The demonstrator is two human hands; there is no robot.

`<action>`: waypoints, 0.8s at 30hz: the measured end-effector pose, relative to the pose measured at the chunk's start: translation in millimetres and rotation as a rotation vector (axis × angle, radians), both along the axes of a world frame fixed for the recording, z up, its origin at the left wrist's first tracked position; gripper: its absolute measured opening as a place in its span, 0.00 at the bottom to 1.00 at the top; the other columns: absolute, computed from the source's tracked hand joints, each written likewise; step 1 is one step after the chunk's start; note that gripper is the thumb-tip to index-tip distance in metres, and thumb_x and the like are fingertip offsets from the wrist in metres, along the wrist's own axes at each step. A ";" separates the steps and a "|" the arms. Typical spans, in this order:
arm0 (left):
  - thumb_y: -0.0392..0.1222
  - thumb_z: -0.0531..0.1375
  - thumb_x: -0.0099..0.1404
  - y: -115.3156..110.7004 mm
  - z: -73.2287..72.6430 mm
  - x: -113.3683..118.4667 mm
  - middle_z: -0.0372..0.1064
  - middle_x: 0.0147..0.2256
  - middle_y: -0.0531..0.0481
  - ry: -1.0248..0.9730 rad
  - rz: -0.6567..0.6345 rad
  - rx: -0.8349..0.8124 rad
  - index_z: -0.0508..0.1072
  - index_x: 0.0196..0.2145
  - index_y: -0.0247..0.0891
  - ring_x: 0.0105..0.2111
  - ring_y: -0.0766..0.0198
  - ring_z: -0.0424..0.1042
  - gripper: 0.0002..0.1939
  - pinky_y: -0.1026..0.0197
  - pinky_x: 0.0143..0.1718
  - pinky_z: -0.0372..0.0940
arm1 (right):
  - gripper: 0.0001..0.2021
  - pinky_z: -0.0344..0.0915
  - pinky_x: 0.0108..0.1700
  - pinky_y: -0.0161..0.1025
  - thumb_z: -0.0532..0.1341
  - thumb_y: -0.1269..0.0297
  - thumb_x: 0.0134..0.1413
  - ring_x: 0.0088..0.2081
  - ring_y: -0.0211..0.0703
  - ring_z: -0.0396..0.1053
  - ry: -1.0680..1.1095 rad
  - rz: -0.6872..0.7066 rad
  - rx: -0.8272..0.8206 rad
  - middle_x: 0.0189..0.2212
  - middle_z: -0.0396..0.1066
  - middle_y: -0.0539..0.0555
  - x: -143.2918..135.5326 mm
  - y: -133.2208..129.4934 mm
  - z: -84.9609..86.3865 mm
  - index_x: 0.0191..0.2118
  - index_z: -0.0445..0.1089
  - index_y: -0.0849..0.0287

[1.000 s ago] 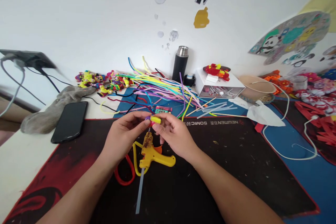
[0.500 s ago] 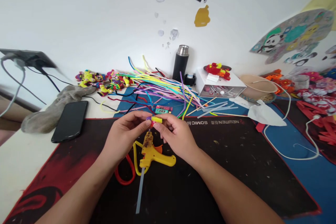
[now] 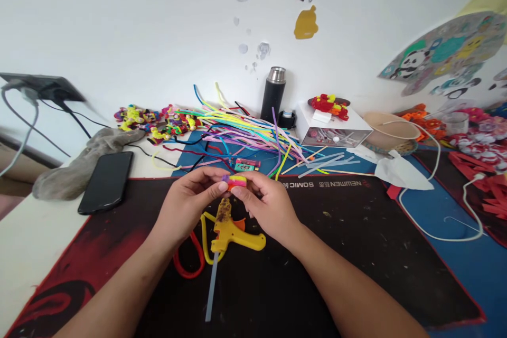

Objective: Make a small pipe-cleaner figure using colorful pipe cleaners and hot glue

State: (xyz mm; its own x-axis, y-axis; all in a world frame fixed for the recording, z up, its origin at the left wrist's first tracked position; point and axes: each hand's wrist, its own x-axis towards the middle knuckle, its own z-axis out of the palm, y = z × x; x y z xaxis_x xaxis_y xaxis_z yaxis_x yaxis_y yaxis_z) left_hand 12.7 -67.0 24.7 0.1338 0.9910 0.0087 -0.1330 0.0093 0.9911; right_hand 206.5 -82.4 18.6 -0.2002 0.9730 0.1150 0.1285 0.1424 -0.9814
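A small fuzzy piece (image 3: 237, 182) in purple, yellow, pink and orange is pinched between both hands over the black mat. My left hand (image 3: 194, 195) grips its purple end with thumb and fingers. At its yellow and pink end, my right hand (image 3: 267, 203) is closed on it. Just below the fingers lies a yellow glue gun (image 3: 233, 236), its stained nozzle end pointing away and a clear glue stick (image 3: 212, 288) protruding toward me. Beside the gun are a yellow pipe cleaner (image 3: 205, 237) and a red pipe cleaner loop (image 3: 190, 273).
Behind the hands spreads a pile of pipe cleaners (image 3: 245, 134), with a black flask (image 3: 274, 94) behind it. A phone (image 3: 106, 182) lies left. At right are a white box (image 3: 336, 127), a basket (image 3: 390, 132) and a white cable (image 3: 439, 240).
The small piece has turned slightly between my fingers, so more of its pink and orange side shows. Both hands stay in nearly the same place.
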 end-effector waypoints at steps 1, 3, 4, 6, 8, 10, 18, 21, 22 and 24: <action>0.50 0.78 0.59 -0.2 0.1 -0.3 0.83 0.38 0.47 0.001 -0.004 0.009 0.84 0.40 0.41 0.37 0.56 0.82 0.16 0.56 0.43 0.78 | 0.18 0.60 0.27 0.38 0.66 0.44 0.67 0.25 0.42 0.65 -0.001 -0.002 0.001 0.25 0.71 0.49 0.3 0.1 0.5 0.48 0.79 0.52; 0.50 0.78 0.59 -0.7 1.2 -0.2 0.84 0.38 0.47 0.018 -0.010 0.037 0.84 0.41 0.42 0.38 0.56 0.82 0.16 0.56 0.43 0.78 | 0.17 0.59 0.27 0.38 0.66 0.44 0.67 0.26 0.42 0.66 0.002 -0.005 0.001 0.24 0.70 0.49 0.9 0.4 2.1 0.48 0.79 0.52; 0.50 0.78 0.59 -1.1 2.1 0.1 0.84 0.38 0.47 0.032 -0.010 0.052 0.84 0.41 0.42 0.39 0.55 0.82 0.16 0.56 0.43 0.78 | 0.17 0.59 0.28 0.37 0.66 0.44 0.67 0.26 0.42 0.66 0.006 -0.006 -0.002 0.24 0.70 0.49 1.1 0.5 2.9 0.48 0.79 0.52; 0.49 0.78 0.57 -1.9 4.1 1.0 0.83 0.38 0.46 0.063 -0.002 0.076 0.84 0.41 0.41 0.38 0.55 0.82 0.17 0.56 0.42 0.78 | 0.17 0.59 0.28 0.37 0.66 0.44 0.67 0.27 0.42 0.68 0.011 -0.006 -0.010 0.25 0.71 0.49 1.5 0.7 4.4 0.47 0.80 0.52; 0.50 0.79 0.56 -2.9 5.7 1.9 0.83 0.36 0.47 0.088 0.018 0.097 0.83 0.40 0.41 0.37 0.55 0.81 0.18 0.56 0.41 0.78 | 0.17 0.60 0.28 0.37 0.66 0.44 0.67 0.28 0.43 0.69 0.014 -0.002 -0.015 0.25 0.71 0.49 1.6 0.8 5.1 0.46 0.80 0.53; 0.50 0.79 0.56 -4.1 6.5 2.5 0.82 0.35 0.47 0.100 0.038 0.119 0.82 0.38 0.40 0.36 0.56 0.80 0.17 0.58 0.39 0.77 | 0.18 0.60 0.28 0.37 0.66 0.44 0.67 0.28 0.43 0.70 0.016 0.005 -0.018 0.24 0.71 0.49 1.4 0.7 5.2 0.45 0.80 0.53; 0.48 0.78 0.57 -6.5 5.0 2.0 0.80 0.34 0.49 0.103 0.050 0.145 0.82 0.36 0.40 0.34 0.61 0.77 0.15 0.62 0.36 0.73 | 0.20 0.61 0.28 0.36 0.64 0.43 0.68 0.27 0.41 0.69 0.030 0.024 -0.036 0.24 0.69 0.49 0.8 0.7 3.7 0.45 0.81 0.55; 0.48 0.78 0.57 -6.2 5.6 3.0 0.80 0.33 0.49 0.102 0.049 0.141 0.81 0.36 0.39 0.33 0.60 0.77 0.16 0.62 0.36 0.73 | 0.20 0.61 0.27 0.36 0.63 0.43 0.69 0.25 0.39 0.67 0.030 0.026 -0.038 0.23 0.67 0.47 0.8 0.7 2.3 0.46 0.81 0.55; 0.49 0.78 0.57 -6.2 5.8 3.4 0.80 0.33 0.49 0.104 0.048 0.143 0.81 0.36 0.39 0.33 0.60 0.77 0.16 0.61 0.36 0.74 | 0.20 0.61 0.27 0.35 0.63 0.43 0.69 0.24 0.39 0.66 0.036 0.030 -0.044 0.22 0.66 0.47 0.7 0.6 1.9 0.46 0.81 0.55; 0.50 0.78 0.58 -6.5 5.5 4.0 0.80 0.33 0.49 0.112 0.050 0.150 0.80 0.36 0.39 0.33 0.59 0.78 0.16 0.61 0.36 0.74 | 0.20 0.60 0.26 0.35 0.63 0.43 0.69 0.22 0.37 0.63 0.067 0.047 -0.063 0.22 0.65 0.46 0.3 0.6 1.4 0.47 0.80 0.55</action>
State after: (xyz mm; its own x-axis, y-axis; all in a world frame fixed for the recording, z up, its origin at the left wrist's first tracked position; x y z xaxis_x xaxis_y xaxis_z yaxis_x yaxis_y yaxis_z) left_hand 16.7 -73.5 30.1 0.0932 0.9850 0.1450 -0.0179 -0.1439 0.9894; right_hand 206.9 -81.8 20.0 -0.2399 0.9684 0.0686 0.0574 0.0846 -0.9948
